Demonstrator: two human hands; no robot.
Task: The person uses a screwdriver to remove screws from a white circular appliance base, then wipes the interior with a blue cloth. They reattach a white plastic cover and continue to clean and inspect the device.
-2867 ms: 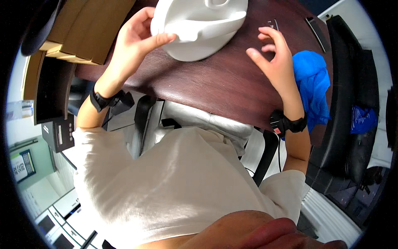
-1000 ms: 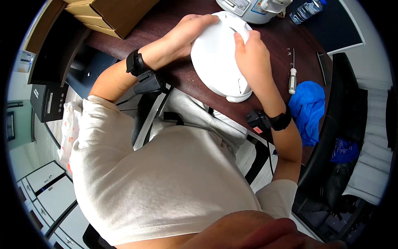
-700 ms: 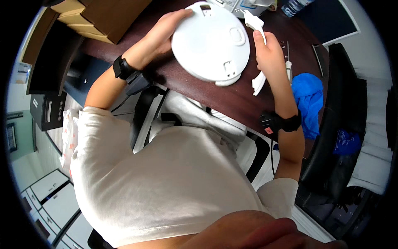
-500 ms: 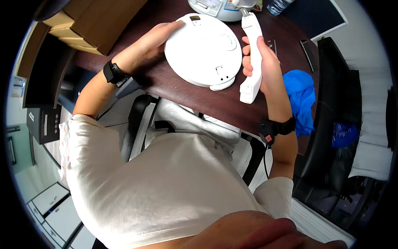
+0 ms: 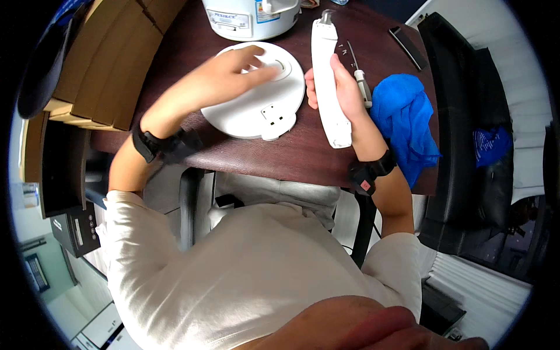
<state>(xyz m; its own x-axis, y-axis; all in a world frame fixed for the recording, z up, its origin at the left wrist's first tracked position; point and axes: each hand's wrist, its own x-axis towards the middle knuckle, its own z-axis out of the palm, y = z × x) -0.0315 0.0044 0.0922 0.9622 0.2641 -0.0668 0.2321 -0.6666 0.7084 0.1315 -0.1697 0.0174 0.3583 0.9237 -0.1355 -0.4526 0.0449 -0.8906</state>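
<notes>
A round white rice cooker lid (image 5: pixel 242 119) lies on the dark table, with small square openings near its close edge and a raised oval ring towards the far side. My left hand (image 5: pixel 230 79) is over it, fingers apart and slightly blurred; whether the fingertips touch the lid I cannot tell. In my right hand (image 5: pixel 348 96) is a long white plastic handle (image 5: pixel 325 70), held upright with a metal piece at its far end. The fingers wrap round its middle. Just right of that hand lies a screwdriver (image 5: pixel 363 87) with a pale grip.
The white rice cooker body (image 5: pixel 251 24) stands at the back of the table. A crumpled blue cloth (image 5: pixel 403 119) lies at the right, with a dark phone (image 5: pixel 408 49) beyond it. Small screws (image 5: pixel 344 51) lie by the screwdriver. Cardboard boxes (image 5: pixel 108 64) are stacked at the left.
My left hand has let go of the lid's left edge and moved over its top. The lid appears lower and further left. The handle stays in my right hand; the screwdriver now shows.
</notes>
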